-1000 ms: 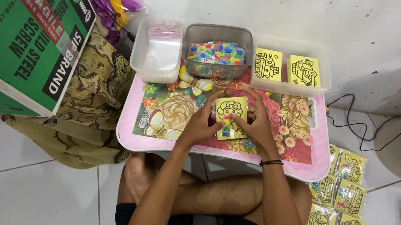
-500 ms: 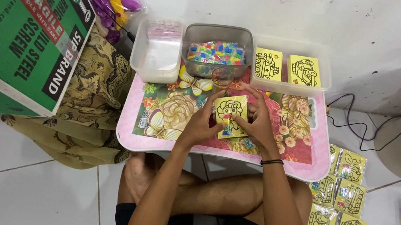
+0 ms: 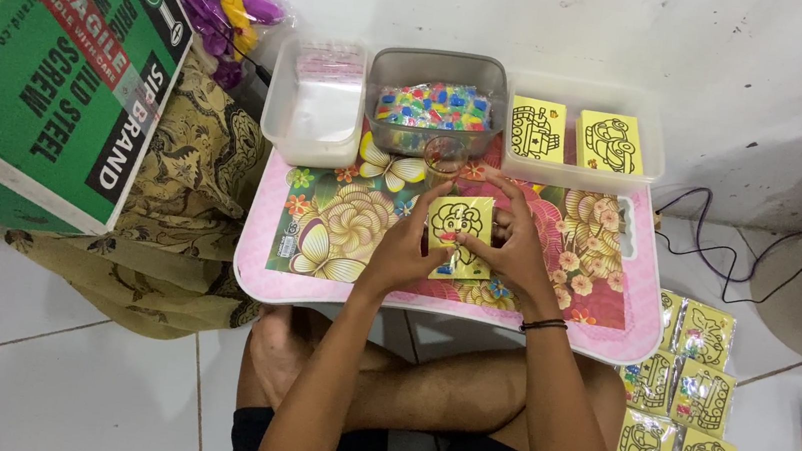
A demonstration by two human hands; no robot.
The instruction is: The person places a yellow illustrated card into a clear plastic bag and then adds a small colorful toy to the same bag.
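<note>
The person is sitting cross-legged on the tiled floor [image 3: 50,387] at a low pink desk [image 3: 260,270] with a flowered top; both hands are meeting over its middle, holding a small yellow card [image 3: 458,224] printed with a black-line cartoon figure. The left hand [image 3: 406,246] is pinching the card's left edge, its grip closed on the card; the right hand [image 3: 512,243] is gripping the right edge, thumb on the face and the fingers spread behind and above (a dark band [image 3: 543,324] is circling that wrist). The card is being held just above the desk, tilted toward the camera; more yellow cards seem to be lying under it, though the hands are hiding most of them.

Along the far edge of the desk three tubs are standing side by side; the clear tub [image 3: 314,150] on the left is holding white packets, the grey tub [image 3: 430,143] in the middle is holding small bright-coloured pieces, and the shallow tray [image 3: 651,148] on the right is holding two more yellow picture cards [image 3: 538,130]. A small clear cup [image 3: 444,155] is standing just in front of the grey tub. On the floor at the right, bagged yellow cards [image 3: 693,400] are lying in rows; at the left a green cardboard box [image 3: 46,74] is resting on patterned cloth [image 3: 183,191].
</note>
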